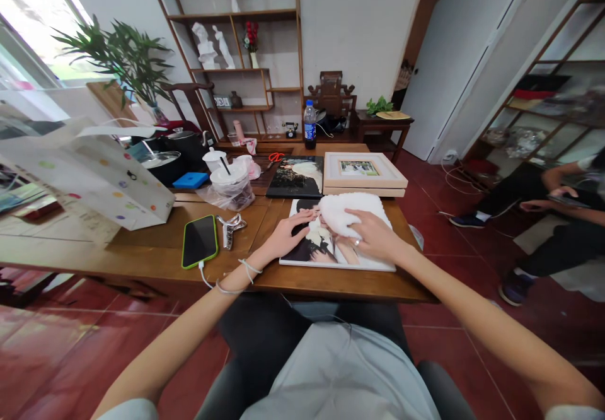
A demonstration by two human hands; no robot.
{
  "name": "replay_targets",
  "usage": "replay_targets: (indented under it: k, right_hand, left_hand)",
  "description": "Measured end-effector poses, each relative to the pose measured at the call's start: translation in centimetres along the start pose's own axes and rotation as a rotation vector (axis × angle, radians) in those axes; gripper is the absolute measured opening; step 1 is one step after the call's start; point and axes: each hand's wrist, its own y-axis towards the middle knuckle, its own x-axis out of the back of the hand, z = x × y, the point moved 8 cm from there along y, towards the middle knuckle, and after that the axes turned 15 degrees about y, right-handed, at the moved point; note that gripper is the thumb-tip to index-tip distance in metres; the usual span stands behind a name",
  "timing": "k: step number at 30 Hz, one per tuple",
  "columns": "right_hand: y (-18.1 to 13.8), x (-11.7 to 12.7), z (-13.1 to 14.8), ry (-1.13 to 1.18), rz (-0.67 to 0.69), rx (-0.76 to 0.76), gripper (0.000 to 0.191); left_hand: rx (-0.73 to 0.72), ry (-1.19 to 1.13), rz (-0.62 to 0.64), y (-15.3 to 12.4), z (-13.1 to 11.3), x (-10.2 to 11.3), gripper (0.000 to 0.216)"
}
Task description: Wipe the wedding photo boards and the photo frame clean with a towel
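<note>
Pressing the white cloth [345, 212] with your right hand [371, 234], fingers curled over its near edge, you have it on the photo print [305, 251] lying flat at the table's [155, 250] near right edge. Your left hand [288, 234] rests spread on the print, just left of the cloth.

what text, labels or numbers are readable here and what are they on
"03", roughly, on the small block sign on the shelf; a third character is unclear.
Blue label on the bottle: too small to read.
Print under the left hand and the white cloth gripped by the right hand: no text visible.
</note>
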Motion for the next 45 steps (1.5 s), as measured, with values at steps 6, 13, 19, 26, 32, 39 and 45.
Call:
replay_targets:
  k: [6,13,19,26,32,39,45]
  right_hand:
    - [1.7,0.1,-2.1,-0.058,0.002,-0.075,0.034]
    - [-1.6,-1.5,5.7,-0.024,0.092,0.005,0.027]
    - [-4.6,-2.3,10.2,0.083,0.188,0.157,0.024]
    - [-2.1,-0.7,3.4,0.134,0.102,0.111,0.021]
    - [1.0,0.5,-2.8,-0.075,0.011,-0.192,0.027]
    - [2.3,-2.0,2.6,-0.181,0.057,-0.232,0.029]
    - [-2.2,-3.5,10.2,-0.115,0.187,-0.147,0.024]
  left_hand:
    - [-0.005,-0.022,-0.024,0.0,-0.2,0.3,0.035]
    - [0.015,-0.009,-0.013,0.0,0.0,0.1,0.035]
    - [0.001,-0.051,0.004,0.1,-0.3,0.2,0.036]
    - [0.0,-0.044,-0.013,0.0,0.1,0.0,0.034]
    - [0.004,-0.036,-0.019,0.0,-0.1,0.1,0.034]
    - [0.012,-0.034,-0.006,0.1,0.0,0.0,0.035]
    - [0.022,-0.049,-0.004,0.1,0.2,-0.1,0.034]
